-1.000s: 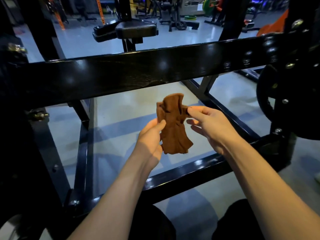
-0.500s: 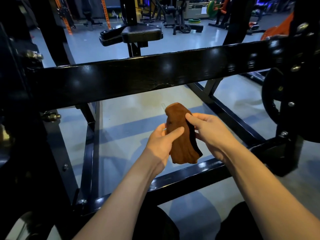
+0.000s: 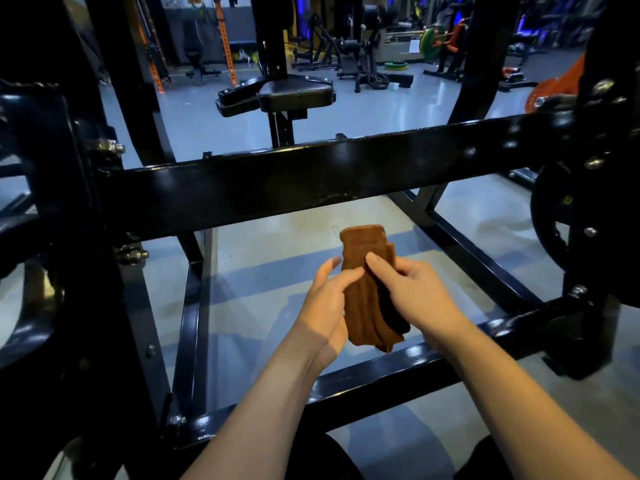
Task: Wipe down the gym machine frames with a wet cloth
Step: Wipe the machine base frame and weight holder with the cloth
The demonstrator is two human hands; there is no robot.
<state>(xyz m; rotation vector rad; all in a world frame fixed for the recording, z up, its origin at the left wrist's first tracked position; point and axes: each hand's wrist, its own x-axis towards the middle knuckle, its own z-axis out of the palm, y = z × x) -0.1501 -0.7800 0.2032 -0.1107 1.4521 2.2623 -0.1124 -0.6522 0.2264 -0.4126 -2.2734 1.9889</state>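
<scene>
A brown cloth (image 3: 363, 296), folded into a long upright bundle, is held between both hands below the black horizontal frame bar (image 3: 277, 188) of the gym machine. My left hand (image 3: 325, 306) grips its left side with the thumb across the front. My right hand (image 3: 408, 292) holds the right side, thumb pressed on the upper front of the cloth. The cloth hangs in the air above the lower frame rail (image 3: 398, 372) and touches neither bar.
A black upright with bolts (image 3: 131, 254) stands at the left, a weight plate (image 3: 550, 226) and bolted post at the right. A padded seat (image 3: 294, 93) stands beyond the bar. Floor rails (image 3: 194, 306) box in grey floor below. More machines fill the far room.
The loosely spread cloth has been folded into a compact bundle. Both hands closed in on it and sank a little in the picture as my view tilted upward.
</scene>
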